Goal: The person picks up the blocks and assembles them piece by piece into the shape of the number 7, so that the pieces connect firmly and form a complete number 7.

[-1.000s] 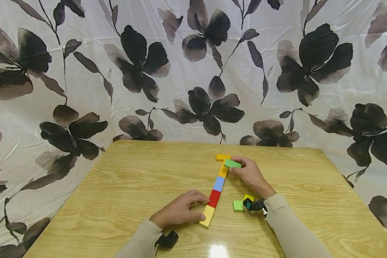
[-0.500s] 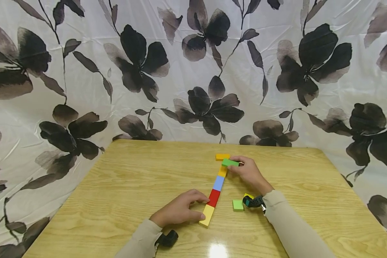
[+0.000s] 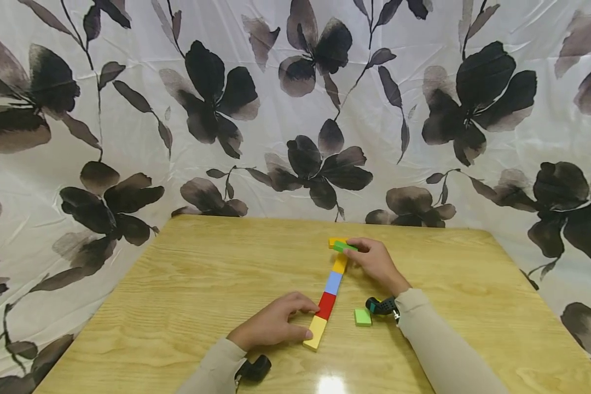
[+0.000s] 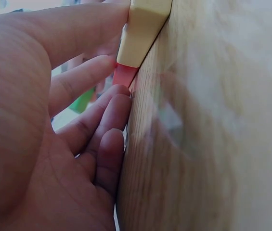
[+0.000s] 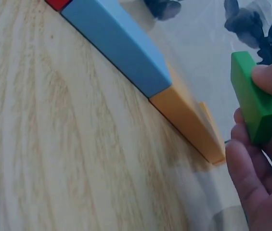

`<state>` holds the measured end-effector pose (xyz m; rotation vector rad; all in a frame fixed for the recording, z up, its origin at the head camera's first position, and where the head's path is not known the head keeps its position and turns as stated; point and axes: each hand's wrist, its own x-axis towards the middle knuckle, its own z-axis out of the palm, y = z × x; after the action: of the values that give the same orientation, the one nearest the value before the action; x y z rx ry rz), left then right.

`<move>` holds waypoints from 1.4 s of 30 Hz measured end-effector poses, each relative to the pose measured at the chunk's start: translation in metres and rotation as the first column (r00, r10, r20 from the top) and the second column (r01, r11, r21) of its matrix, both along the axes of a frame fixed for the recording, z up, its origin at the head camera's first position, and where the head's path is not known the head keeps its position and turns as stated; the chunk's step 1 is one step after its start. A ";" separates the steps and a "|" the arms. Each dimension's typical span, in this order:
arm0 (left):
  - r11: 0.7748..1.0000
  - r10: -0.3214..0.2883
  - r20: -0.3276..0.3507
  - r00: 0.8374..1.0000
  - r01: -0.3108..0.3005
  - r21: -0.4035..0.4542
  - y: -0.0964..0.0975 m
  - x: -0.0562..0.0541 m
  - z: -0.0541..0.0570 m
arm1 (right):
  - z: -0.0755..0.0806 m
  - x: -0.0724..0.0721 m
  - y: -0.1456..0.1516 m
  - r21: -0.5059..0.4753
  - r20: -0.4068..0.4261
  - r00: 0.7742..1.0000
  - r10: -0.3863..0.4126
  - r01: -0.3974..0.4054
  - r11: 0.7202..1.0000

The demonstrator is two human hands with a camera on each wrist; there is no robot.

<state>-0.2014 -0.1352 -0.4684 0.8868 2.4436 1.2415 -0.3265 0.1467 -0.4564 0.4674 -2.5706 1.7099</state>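
A row of flat blocks runs away across the table: pale yellow block point(image 3: 316, 334), red block point(image 3: 326, 307), blue block point(image 3: 332, 283), orange block point(image 3: 340, 264). My right hand point(image 3: 378, 264) pinches a green block point(image 5: 253, 98) between thumb and fingers above the row's far end. In the head view the green block overlaps another orange block point(image 3: 332, 241) lying crosswise there. My left hand point(image 3: 276, 323) lies beside the near end, its thumb against the pale yellow block and its index fingertip at the red one. The other left fingers are loosely bent and hold nothing.
A light green square block point(image 3: 362, 317) lies right of the row. A yellow block close by is almost hidden behind the black right wrist strap point(image 3: 381, 306). The wooden table point(image 3: 216, 257) ends at a floral cloth point(image 3: 295, 109) behind.
My right hand has carried the green block left and slightly away, from over the row's orange block to the crosswise one. The left hand has stayed in place.
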 end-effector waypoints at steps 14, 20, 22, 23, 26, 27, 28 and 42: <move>1.000 0.003 -0.021 1.000 -0.004 -0.021 0.000 -0.003 0.000 | 0.001 -0.006 0.000 0.056 -0.009 1.000 -0.016 0.016 0.998; 1.000 -0.007 -0.034 0.999 0.007 -0.007 0.000 -0.003 0.000 | 0.001 -0.009 -0.005 0.067 -0.031 1.000 0.005 -0.003 0.998; 1.000 -0.006 -0.033 0.999 0.006 -0.006 -0.001 -0.003 -0.001 | 0.002 -0.009 -0.007 0.074 -0.029 0.999 0.017 -0.014 0.997; 1.000 -0.006 -0.035 0.999 0.006 -0.006 -0.001 -0.003 -0.001 | 0.002 -0.010 -0.007 0.083 -0.032 0.999 0.027 -0.024 0.996; 1.000 -0.006 -0.036 0.999 0.006 -0.003 -0.001 -0.002 -0.001 | 0.004 -0.011 -0.010 0.118 -0.030 0.998 0.049 -0.045 0.992; 1.000 -0.007 -0.037 0.999 0.007 -0.002 -0.001 -0.002 -0.001 | 0.006 -0.011 -0.011 0.135 -0.028 0.998 0.056 -0.052 0.989; 1.000 -0.007 -0.035 0.999 0.007 -0.002 -0.001 -0.002 0.000 | 0.006 -0.011 -0.012 0.147 -0.025 0.998 0.065 -0.060 0.987; 1.000 -0.002 -0.039 0.999 0.002 0.002 0.000 0.000 -0.002 | 0.007 -0.015 -0.023 0.211 -0.056 0.997 0.050 -0.037 0.977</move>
<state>-0.2015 -0.1349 -0.4703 0.9222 2.4708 1.2375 -0.3420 0.1239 -0.4490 0.5775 -2.7281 1.4171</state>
